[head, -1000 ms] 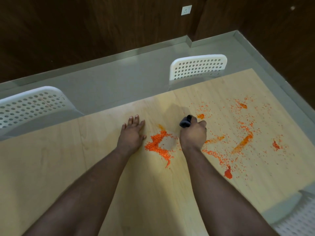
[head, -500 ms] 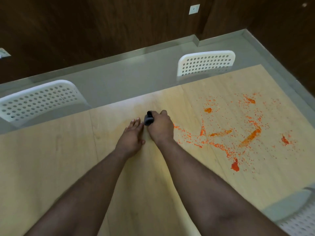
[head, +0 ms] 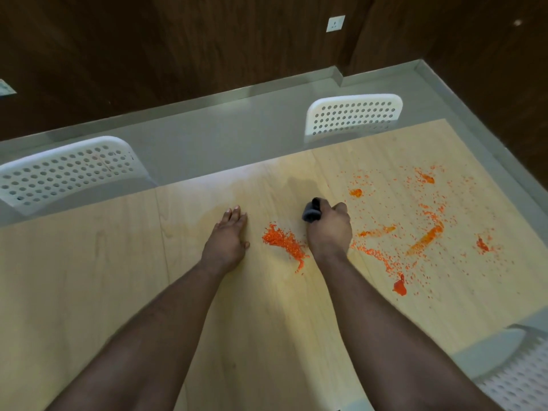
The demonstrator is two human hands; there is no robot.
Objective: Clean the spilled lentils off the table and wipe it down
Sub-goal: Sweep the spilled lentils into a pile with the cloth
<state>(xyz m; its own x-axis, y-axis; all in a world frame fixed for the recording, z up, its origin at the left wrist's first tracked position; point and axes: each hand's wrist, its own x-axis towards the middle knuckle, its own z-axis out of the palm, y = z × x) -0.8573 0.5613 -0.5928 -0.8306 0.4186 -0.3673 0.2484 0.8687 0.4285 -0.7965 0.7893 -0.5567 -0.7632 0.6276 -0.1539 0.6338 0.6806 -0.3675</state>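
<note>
Right hand (head: pixel 328 229) grips dark cloth (head: pixel 311 213); left hand (head: pixel 228 240) flat, fingers straight, on worktop (head: pixel 89 277). Lentils (head: pixel 284 243) piled between hands, more scattered right. Best: short sweeps leftward, cloth pressed low, gather strays into pile.

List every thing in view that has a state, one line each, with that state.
Left hand: flat on the table, fingers straight, holding nothing.
Right hand: gripping a dark cloth.
Cloth: bunched in the fist, pressed to the table.
Lentil pile: gathered between the hands.
Scattered lentils: spread and smeared right of the right hand.
Table: not yet clean.
</note>
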